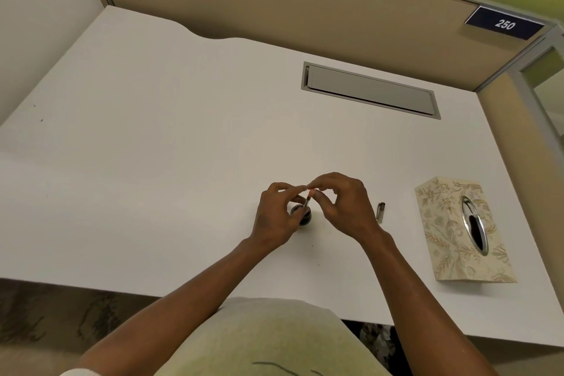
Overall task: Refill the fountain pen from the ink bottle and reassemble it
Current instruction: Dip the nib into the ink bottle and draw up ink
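Note:
A small dark ink bottle (304, 217) stands open on the white desk (152, 162), partly hidden behind my left hand (276, 217). The thin pen section with its converter (308, 200) stands tilted with its lower end in the bottle's mouth. My left hand pinches the section near its middle. My right hand (345, 207) pinches the reddish top end of the converter between thumb and forefinger. A dark pen part with a silver clip (381, 212) lies on the desk just right of my right hand.
A patterned tissue box (464, 232) with an oval metal opening lies at the right. A grey cable flap (370, 90) is set into the desk further back. Beige partition walls close off the back and right sides.

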Demonstrator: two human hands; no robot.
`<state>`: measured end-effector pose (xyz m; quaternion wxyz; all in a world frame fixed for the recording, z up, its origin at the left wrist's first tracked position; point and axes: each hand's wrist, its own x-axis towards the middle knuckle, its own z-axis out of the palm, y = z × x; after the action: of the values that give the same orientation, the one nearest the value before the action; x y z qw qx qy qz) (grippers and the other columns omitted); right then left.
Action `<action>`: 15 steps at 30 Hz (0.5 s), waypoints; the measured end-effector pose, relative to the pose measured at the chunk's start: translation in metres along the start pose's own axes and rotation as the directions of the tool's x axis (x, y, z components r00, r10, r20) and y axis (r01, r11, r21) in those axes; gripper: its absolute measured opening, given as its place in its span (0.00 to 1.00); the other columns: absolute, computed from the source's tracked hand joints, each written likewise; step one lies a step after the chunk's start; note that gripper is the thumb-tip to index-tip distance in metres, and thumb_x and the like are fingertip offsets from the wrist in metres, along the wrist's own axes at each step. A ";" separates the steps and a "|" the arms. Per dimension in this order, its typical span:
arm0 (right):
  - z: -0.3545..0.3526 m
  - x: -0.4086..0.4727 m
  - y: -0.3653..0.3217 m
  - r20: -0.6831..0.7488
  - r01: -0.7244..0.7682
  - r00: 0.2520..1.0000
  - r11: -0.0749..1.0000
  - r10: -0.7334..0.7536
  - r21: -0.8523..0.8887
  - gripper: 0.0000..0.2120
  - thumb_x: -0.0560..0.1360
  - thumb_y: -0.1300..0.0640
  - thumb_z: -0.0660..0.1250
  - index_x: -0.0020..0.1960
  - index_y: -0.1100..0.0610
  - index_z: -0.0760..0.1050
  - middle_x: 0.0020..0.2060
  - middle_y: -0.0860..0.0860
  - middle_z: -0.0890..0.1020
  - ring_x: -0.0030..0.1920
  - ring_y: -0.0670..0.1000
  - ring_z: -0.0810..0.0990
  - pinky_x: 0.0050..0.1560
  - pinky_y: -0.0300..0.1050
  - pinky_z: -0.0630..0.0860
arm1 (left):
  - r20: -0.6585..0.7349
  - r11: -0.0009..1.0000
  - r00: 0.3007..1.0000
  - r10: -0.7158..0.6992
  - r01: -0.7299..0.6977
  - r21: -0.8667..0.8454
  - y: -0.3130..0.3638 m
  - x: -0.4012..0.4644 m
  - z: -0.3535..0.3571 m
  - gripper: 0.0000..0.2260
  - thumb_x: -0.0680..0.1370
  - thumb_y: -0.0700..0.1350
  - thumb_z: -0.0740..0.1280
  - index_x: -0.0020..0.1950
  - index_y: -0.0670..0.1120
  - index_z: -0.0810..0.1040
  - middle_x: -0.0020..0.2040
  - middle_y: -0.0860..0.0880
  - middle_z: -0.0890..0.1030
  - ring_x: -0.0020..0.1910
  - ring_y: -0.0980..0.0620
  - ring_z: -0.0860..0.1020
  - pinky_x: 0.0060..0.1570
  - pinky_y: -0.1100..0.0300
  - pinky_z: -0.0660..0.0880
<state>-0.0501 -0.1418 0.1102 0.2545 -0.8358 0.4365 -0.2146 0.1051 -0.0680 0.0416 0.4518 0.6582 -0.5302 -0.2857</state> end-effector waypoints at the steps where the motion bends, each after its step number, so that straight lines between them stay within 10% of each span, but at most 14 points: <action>1: 0.000 0.000 0.001 0.005 -0.003 1.000 1.000 0.003 -0.002 0.04 0.76 0.55 0.72 0.49 0.49 0.85 0.46 0.44 0.85 0.46 0.46 0.82 0.46 0.47 0.79 | 0.001 1.000 1.000 -0.001 0.001 -0.003 -0.001 0.000 0.000 0.20 0.73 0.46 0.71 0.65 0.53 0.81 0.46 0.59 0.87 0.59 0.55 0.73 0.51 0.47 0.79; 15: 0.001 -0.001 0.000 -0.030 0.032 0.999 0.999 -0.033 -0.018 0.02 0.74 0.56 0.75 0.45 0.51 0.84 0.45 0.44 0.85 0.48 0.47 0.84 0.50 0.51 0.80 | 0.007 1.000 1.000 0.012 -0.012 0.014 -0.008 0.000 0.003 0.20 0.74 0.45 0.71 0.67 0.51 0.79 0.46 0.61 0.86 0.59 0.54 0.72 0.55 0.45 0.76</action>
<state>-0.0499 -0.1409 0.1090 0.2370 -0.8417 0.4285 -0.2275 0.1060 -0.0686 0.0332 0.4471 0.6572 -0.5375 -0.2814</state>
